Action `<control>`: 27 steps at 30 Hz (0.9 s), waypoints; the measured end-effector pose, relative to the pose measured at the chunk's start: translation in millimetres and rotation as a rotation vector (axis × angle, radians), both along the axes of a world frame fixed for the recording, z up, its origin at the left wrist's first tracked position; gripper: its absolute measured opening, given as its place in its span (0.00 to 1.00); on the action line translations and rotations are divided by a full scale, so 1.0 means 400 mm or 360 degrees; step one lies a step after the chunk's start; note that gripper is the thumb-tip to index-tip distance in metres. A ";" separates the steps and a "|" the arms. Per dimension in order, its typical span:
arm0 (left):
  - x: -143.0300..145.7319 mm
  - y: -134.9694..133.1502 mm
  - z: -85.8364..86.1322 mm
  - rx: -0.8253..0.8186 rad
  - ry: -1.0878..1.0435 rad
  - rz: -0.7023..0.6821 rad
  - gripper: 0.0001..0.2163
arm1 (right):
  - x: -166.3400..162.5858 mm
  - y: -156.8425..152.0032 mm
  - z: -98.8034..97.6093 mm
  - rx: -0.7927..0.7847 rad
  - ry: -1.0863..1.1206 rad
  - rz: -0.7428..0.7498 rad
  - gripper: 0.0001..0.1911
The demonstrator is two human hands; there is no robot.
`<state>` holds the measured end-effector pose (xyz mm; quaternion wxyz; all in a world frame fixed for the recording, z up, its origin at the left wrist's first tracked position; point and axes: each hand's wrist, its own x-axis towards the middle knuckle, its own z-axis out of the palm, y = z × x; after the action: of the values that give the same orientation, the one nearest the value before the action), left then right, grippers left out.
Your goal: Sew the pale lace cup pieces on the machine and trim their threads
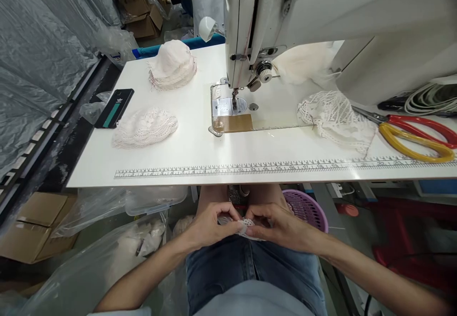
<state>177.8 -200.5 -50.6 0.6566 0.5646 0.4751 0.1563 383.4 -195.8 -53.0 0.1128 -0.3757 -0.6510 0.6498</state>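
Over my lap, below the table's front edge, my left hand (221, 222) and my right hand (272, 224) pinch a piece of white lace (246, 225) between thumbs and fingers. The hands are close together and cover much of it. On the table, a white lace piece (146, 128) lies flat at the left. Behind it sits a stack of pale fabric cups (173, 66) with loose threads at the edges. Another crumpled lace piece (337, 118) rests to the right of the sewing machine (246, 35).
Scissors (414, 133) with red and yellow handles lie at the right. A black phone-like object (114, 109) is at the table's left edge. A printed ruler (228, 170) runs along the front. Below are a purple basket (314, 209) and plastic bags (107, 254).
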 end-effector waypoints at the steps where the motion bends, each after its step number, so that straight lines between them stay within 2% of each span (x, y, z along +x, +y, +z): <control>1: 0.000 0.000 0.003 0.0038 0.0024 -0.0016 0.07 | -0.007 -0.002 -0.002 0.0021 -0.0016 -0.0030 0.15; 9: -0.006 -0.005 0.008 0.0093 0.0155 -0.0038 0.10 | -0.009 -0.014 -0.010 0.0250 -0.0152 -0.0117 0.13; 13: -0.003 -0.012 0.011 0.0104 0.0223 0.0038 0.09 | -0.014 -0.015 0.002 0.0280 -0.0224 -0.0131 0.12; 15: -0.007 -0.011 0.036 0.0158 0.0262 0.0079 0.09 | -0.020 -0.015 0.022 0.0294 -0.0225 -0.0162 0.12; 18: -0.022 0.021 0.113 0.0369 0.0386 0.0072 0.08 | -0.034 0.004 0.069 0.0307 -0.0198 -0.0197 0.13; 20: -0.032 0.078 0.178 0.0569 0.0502 0.0006 0.08 | -0.047 0.045 0.105 0.0415 -0.0182 -0.0214 0.14; 23: -0.028 0.225 0.264 0.0927 0.0599 -0.0215 0.08 | -0.061 0.155 0.152 0.0720 -0.0125 -0.0290 0.15; 25: -0.013 0.350 0.293 0.1080 0.0615 -0.0392 0.07 | -0.057 0.241 0.165 0.0779 -0.0125 -0.0341 0.16; 27: 0.007 0.468 0.288 0.1144 0.0711 -0.0490 0.05 | -0.037 0.314 0.158 0.0748 -0.0217 -0.0340 0.16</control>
<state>180.5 -13.1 64.4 0.3158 0.8408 0.4311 0.0861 368.8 -70.2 10.1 0.2210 -0.4487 -0.7468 0.4384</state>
